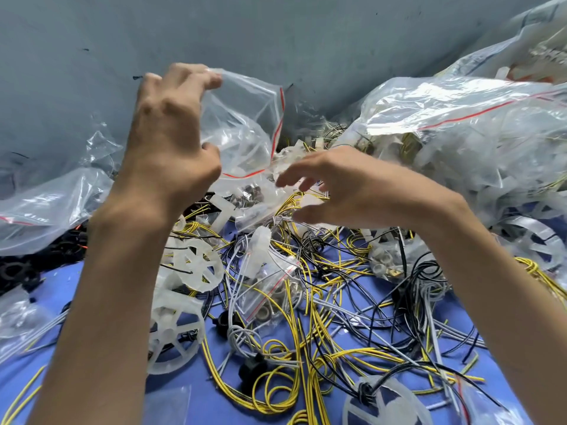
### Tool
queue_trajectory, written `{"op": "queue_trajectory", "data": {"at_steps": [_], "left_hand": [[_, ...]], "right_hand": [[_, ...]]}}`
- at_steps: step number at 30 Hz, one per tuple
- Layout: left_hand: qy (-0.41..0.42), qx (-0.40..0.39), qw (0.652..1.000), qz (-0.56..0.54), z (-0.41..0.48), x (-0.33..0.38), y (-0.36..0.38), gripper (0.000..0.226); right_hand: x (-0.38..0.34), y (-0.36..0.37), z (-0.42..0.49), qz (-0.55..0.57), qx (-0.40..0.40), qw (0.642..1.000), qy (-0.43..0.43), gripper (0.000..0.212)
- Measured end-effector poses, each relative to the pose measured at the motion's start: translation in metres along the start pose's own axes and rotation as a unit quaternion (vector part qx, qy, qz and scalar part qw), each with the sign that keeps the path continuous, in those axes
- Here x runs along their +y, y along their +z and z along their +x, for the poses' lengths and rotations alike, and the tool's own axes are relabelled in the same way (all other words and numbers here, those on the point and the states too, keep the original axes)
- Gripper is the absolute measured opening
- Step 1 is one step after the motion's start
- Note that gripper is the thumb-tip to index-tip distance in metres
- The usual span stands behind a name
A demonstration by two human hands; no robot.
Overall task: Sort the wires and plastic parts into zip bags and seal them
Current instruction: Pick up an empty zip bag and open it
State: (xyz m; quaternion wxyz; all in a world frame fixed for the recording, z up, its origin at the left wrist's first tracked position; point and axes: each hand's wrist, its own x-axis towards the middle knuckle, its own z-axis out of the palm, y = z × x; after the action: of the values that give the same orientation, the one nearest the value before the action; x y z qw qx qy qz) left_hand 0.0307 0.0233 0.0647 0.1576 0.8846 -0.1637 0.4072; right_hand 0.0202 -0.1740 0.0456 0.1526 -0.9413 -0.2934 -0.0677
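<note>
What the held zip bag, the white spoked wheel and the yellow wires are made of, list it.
Zip bag in the left hand: thin clear plastic film, glossy, creased, see-through. Spoked wheel: translucent white moulded plastic, dull sheen. Yellow wires: smooth yellow plastic insulation, bending in loops; core unseen, probably metal.

zip bag by left fingers: glossy plastic film
wires under right fingers: smooth
spoked wheels: matt plastic
</note>
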Motion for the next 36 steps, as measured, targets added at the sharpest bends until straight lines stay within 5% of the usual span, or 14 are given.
{"op": "queue_trajectory", "data": {"at_steps": [6,16,29,36], "left_hand": [[-0.012,0.003,0.999,0.052,-0.001,-0.002,0.001,0.068],[-0.026,-0.035,0.999,0.027,-0.002,-0.005,0.006,0.070],[-0.054,-0.116,0.992,0.021,-0.005,-0.009,0.010,0.080],[-0.038,-0.134,0.990,0.007,-0.006,-0.007,0.010,0.089]], "right_hand": [[-0.011,0.027,0.005,-0.066,-0.167,0.982,-0.050,0.051],[-0.014,0.070,0.013,-0.067,-0.194,0.975,-0.089,0.051],[-0.004,-0.009,-0.002,0.068,0.082,0.987,-0.119,0.019],[-0.007,-0.038,-0.023,0.303,0.132,0.933,-0.140,0.017]]}}
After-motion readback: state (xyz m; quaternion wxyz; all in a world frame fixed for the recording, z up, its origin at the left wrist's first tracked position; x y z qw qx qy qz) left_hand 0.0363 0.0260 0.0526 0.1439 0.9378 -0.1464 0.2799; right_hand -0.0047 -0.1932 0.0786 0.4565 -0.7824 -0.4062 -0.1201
